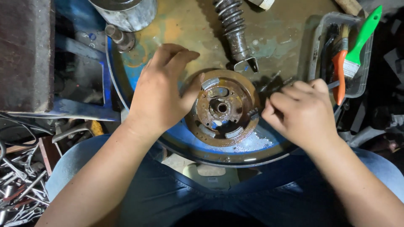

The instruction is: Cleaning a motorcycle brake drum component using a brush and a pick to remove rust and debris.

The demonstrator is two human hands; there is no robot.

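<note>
rusty round disc point(222, 108) on blue worktop point(261, 145); left hand point(162, 90) open, steadying its rim; right hand point(301, 111) curled shut at the edge, contents hidden.

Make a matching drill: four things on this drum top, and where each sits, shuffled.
Things:
1. rusty disc
2. coil spring
3. green-handled brush
4. metal can

Places:
A. in the clear plastic tray
B. top left of the drum top
C. between the left hand and right hand
D. just above the disc

Pairs: 1-C, 2-D, 3-A, 4-B
</note>
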